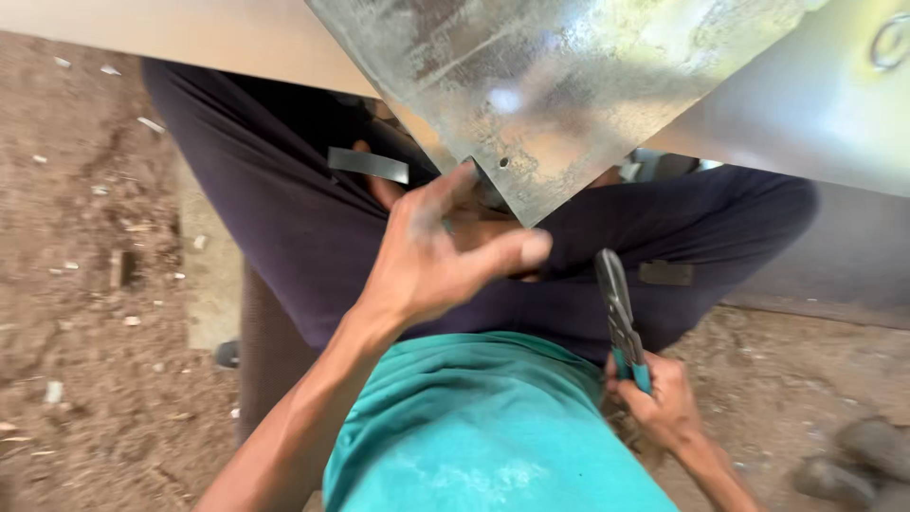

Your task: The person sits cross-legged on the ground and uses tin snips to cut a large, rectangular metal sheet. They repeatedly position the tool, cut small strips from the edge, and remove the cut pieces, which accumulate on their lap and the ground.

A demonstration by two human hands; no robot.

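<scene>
Gripping the sheet's [559,104] near corner, left hand [436,251] steadies it; right hand [664,403] clasps pliers [621,318], not yet applied.

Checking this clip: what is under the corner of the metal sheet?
Under the metal sheet corner, the left hand reaches in above dark trousers. Its fingertips and anything behind are covered.
</scene>
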